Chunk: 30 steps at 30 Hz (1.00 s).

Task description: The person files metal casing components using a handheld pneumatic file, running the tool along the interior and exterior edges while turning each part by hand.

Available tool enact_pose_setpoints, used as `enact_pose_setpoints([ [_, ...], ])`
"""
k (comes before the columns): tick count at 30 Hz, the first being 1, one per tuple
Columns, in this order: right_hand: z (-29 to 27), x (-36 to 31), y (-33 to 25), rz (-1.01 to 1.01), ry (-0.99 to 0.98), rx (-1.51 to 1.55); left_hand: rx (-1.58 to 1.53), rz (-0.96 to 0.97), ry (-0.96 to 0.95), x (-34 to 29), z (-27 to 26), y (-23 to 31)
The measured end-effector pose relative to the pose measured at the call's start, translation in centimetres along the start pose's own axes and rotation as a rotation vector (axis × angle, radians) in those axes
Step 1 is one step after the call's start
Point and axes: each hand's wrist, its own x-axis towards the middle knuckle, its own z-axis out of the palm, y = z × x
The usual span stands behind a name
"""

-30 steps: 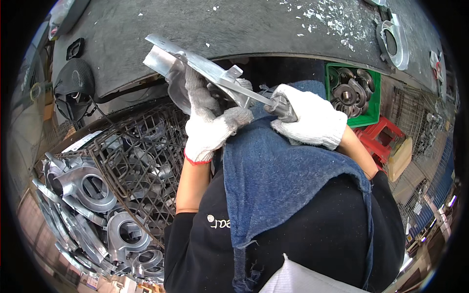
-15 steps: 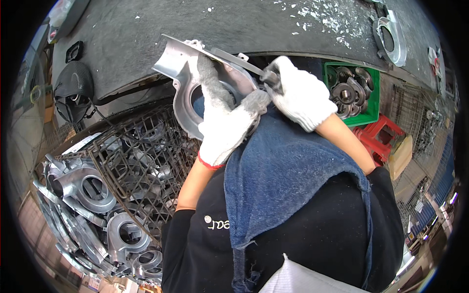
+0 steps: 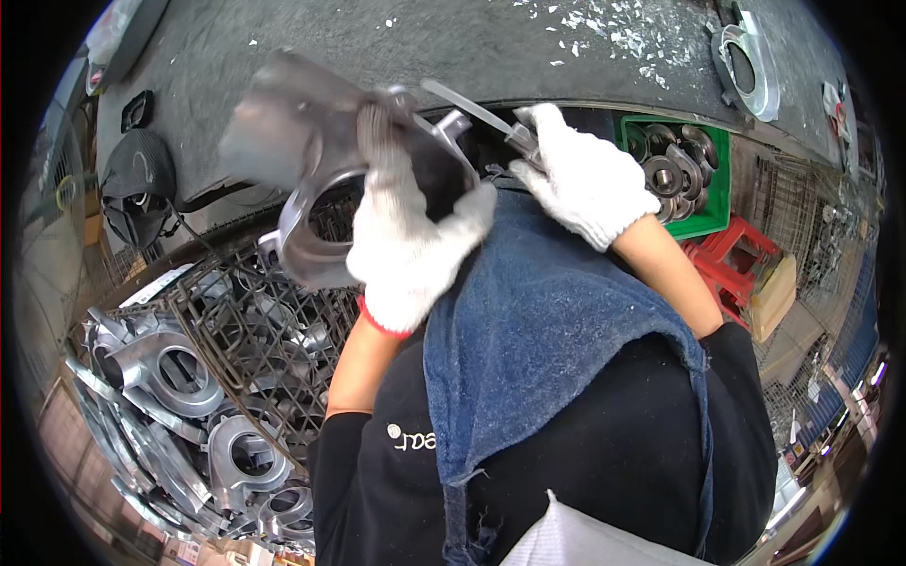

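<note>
My left hand [image 3: 406,236], in a white knit glove with a red cuff, grips a grey cast-metal housing [image 3: 316,245] with a large round opening. Its fingers reach over the wall of the casting, which is blurred by motion at its upper left. In my right hand [image 3: 595,184], also gloved, is a flat file [image 3: 472,106] held by its handle, with the narrow grey blade pointing up and left. The blade stands apart from the casting, just off its right side. Both hands are in front of the dark workbench [image 3: 330,42], above a blue denim apron [image 3: 557,321].
Pale flakes [image 3: 628,42] lie scattered on the bench, with another housing [image 3: 750,71] at far right. A green crate [image 3: 719,203] of metal rings stands right, near a red stool [image 3: 731,264]. Left are a wire basket [image 3: 236,349], stacked castings [image 3: 170,368] and a black cap [image 3: 140,170].
The casting has swung left and turned in my left hand, away from the file. My right hand stays nearly in place; the blade has come off the casting's edge.
</note>
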Motion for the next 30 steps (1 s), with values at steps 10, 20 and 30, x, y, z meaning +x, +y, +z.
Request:
enact_pose_setpoints([
  [10, -4.8, -2.0, -0.6, -0.08, -0.084, 0.235, -0.468, -0.223, -0.184, 2.1, -2.6, 0.7],
  [20, -4.3, -2.3, 0.0, -0.022, -0.215, 0.197, -0.548, -0.177, -0.186, 2.3, -2.3, 0.6],
  [30, -4.6, -2.8, -0.4, -0.096, -0.136, 0.291, -0.489, -0.247, -0.097, 2.8, -2.2, 2.0],
])
